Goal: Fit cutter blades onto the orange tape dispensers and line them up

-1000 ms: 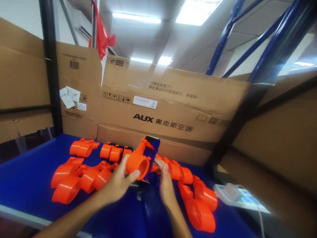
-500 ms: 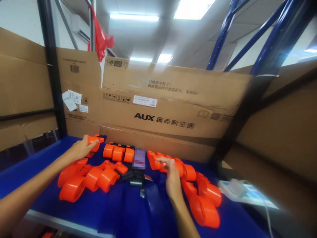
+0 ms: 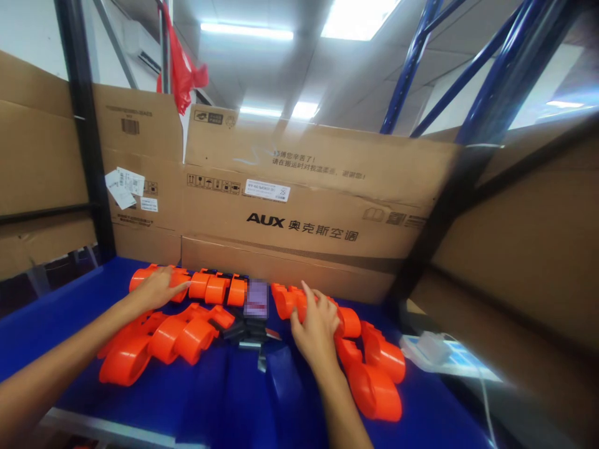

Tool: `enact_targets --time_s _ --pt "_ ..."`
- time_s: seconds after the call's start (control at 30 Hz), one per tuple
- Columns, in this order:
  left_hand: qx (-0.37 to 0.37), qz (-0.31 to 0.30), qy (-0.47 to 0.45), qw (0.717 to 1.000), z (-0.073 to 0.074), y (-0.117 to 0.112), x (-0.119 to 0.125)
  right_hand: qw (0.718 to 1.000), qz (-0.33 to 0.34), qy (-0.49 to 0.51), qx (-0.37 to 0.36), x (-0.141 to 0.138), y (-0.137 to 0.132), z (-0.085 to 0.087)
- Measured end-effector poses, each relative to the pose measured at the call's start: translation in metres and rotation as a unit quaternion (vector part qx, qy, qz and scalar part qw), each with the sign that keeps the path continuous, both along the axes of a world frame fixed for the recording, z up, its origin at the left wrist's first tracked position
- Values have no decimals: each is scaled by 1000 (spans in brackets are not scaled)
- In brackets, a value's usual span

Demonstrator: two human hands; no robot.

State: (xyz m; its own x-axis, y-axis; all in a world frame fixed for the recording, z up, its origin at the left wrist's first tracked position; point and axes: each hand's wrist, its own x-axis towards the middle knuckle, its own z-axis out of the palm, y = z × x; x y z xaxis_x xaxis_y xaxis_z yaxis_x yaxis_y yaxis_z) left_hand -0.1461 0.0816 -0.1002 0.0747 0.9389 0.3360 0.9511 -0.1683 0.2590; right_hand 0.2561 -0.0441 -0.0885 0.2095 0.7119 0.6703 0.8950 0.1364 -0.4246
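Note:
My left hand (image 3: 156, 288) is over the back-left row of orange looped bands (image 3: 199, 285), its thumb apart from the fingers. Part of an orange band (image 3: 140, 276) shows behind it; the fingertips are partly hidden. My right hand (image 3: 316, 324) has its fingers spread over another group of orange looped bands (image 3: 349, 322) right of centre, seemingly touching them. Between the hands lie black buckle-like pieces (image 3: 250, 330) and a small blurred card (image 3: 256, 298). More orange loops (image 3: 125, 360) lie front left, and others (image 3: 374, 390) front right.
A blue surface (image 3: 70, 368) carries everything. Cardboard panels (image 3: 299, 199) stand along the back and sides, between dark posts (image 3: 87, 137). On the right sits a white item with a cable (image 3: 435, 349). A red bag (image 3: 182, 65) hangs at upper left.
My left hand has lowered the orange band into the back row, and its thumb has spread. My right hand's fingers have opened wider over the bands. The view has shifted slightly.

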Motion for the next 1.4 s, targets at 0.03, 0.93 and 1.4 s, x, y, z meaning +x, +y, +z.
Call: enact_targets --time_s 0.03,0.93,1.4 --pt "-3 -4 0 1000 -3 1 0 998 -31 -44 -21 1 3 -2" --pt "-137 -253 -617 732 26 -101 218 987 102 -110 50 11 14 -7" --pt "-165 -252 -798 522 25 -83 222 975 218 -35 -29 6 -2 2"
